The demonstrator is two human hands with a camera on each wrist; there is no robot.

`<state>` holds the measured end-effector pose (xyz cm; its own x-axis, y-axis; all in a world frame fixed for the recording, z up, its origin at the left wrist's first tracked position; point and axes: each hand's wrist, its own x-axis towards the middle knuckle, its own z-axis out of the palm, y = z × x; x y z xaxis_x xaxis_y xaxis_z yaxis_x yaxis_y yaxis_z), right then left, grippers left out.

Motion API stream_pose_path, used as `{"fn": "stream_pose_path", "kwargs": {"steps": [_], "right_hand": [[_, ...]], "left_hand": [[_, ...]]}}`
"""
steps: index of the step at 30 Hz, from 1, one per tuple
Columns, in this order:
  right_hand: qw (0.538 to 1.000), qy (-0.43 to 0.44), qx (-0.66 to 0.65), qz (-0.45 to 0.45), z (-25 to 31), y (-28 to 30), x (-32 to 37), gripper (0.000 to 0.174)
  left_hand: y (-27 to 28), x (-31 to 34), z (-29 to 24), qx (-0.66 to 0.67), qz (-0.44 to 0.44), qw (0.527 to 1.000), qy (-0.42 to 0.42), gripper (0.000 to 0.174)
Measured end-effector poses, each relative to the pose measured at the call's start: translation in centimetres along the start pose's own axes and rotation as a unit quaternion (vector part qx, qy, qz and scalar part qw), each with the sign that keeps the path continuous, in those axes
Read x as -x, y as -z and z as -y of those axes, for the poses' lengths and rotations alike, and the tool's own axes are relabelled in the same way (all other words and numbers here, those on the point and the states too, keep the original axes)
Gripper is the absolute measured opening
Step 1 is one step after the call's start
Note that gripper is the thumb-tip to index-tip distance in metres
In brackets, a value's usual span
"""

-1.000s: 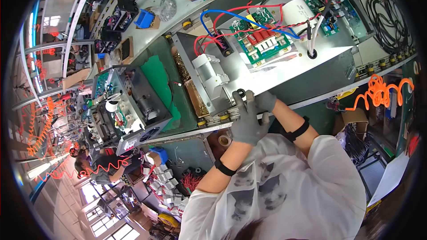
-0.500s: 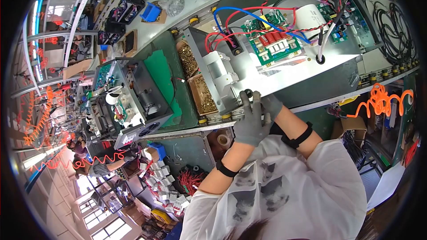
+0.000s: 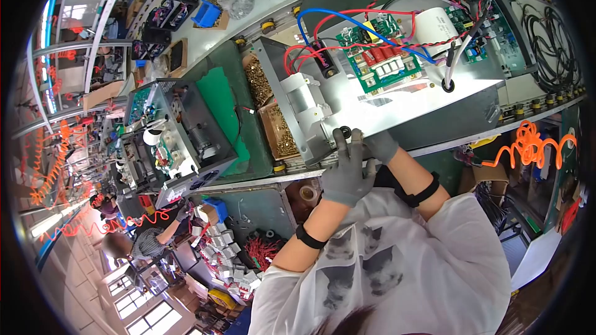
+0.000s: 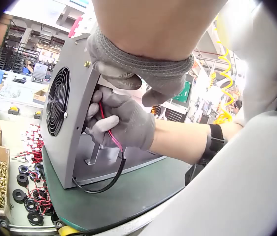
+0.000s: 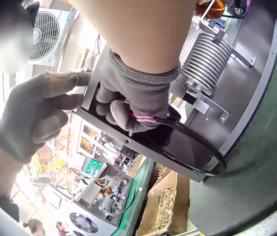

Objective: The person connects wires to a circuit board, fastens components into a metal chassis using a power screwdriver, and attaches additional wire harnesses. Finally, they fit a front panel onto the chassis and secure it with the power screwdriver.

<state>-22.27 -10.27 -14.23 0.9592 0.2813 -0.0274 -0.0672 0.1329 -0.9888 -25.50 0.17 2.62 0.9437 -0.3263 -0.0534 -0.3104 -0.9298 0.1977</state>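
My gloved right hand [image 3: 382, 147] reaches inside the grey metal chassis [image 5: 215, 164], below its top plate [image 3: 397, 115]. In the left wrist view, that right hand [image 4: 123, 120] pinches the red wires [image 4: 110, 132] of a black-sheathed cable [image 4: 106, 189], which loops down past the lower edge. My gloved left hand [image 3: 347, 177] stays at the plate's near edge. Two of its fingers extend to either side of a small black ring [image 3: 346, 130], fingertips at the metal. From the right wrist side, the left hand [image 5: 35, 110] touches the panel edge with its other fingers partly bent.
A green circuit board [image 3: 385, 65], a white cylinder [image 3: 434, 28] and a blue cable [image 3: 354, 25] sit on top of the chassis. Boxes of brass fasteners [image 3: 279, 130] stand left of it. Another open chassis [image 3: 186, 136] lies further left; an orange coiled hose [image 3: 528, 142] hangs right.
The head view shifted slightly, so the chassis appears further right than a second ago. Both hands keep nearly the same place at its near edge. The person at far left has moved.
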Motion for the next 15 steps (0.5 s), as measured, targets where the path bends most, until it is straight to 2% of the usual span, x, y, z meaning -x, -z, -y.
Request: {"fn": "stream_pose_path", "kwargs": {"steps": [1, 2, 3, 7, 9, 10, 12, 13, 15], "right_hand": [[1.000, 0.001, -0.001, 0.000, 1.6, -0.2, 0.3, 0.016], [0.988, -0.116, -0.099, -0.020, 3.4, -0.2, 0.8, 0.026], [0.952, -0.230, -0.196, -0.040, 4.5, -0.1, 0.9, 0.037], [0.931, -0.219, -0.292, -0.018, 4.2, -0.3, 1.0, 0.034], [0.866, -0.201, -0.455, 0.055, 2.8, -0.1, 0.8, 0.032], [0.865, -0.202, -0.456, 0.054, 2.3, 0.0, 0.7, 0.032], [0.804, -0.244, -0.535, 0.081, 1.8, 0.2, 0.0, 0.032], [0.803, -0.247, -0.537, 0.080, 1.8, 0.2, -0.2, 0.032], [0.772, -0.322, -0.543, 0.075, 2.0, 0.3, -0.9, 0.026]], "left_hand": [[0.0, 0.0, 0.0, -0.003, 0.000, 1.000, 0.001, 0.072], [0.0, 0.0, -0.1, -0.006, 0.000, 1.000, 0.001, 0.071], [-0.1, -0.1, -0.1, -0.007, 0.000, 1.000, 0.000, 0.071], [-0.2, 0.1, 0.0, -0.004, -0.007, 1.000, 0.001, 0.069], [-0.4, 0.1, -0.1, -0.003, -0.012, 1.000, 0.002, 0.069], [-0.5, 0.2, -0.1, -0.005, -0.014, 1.000, 0.004, 0.069], [-0.7, 0.2, 0.1, -0.007, -0.015, 1.000, 0.009, 0.069], [-0.9, 0.2, 0.3, -0.002, -0.035, 0.999, -0.001, 0.070], [-1.0, 0.2, 0.2, 0.006, -0.055, 0.998, -0.011, 0.071]]}}
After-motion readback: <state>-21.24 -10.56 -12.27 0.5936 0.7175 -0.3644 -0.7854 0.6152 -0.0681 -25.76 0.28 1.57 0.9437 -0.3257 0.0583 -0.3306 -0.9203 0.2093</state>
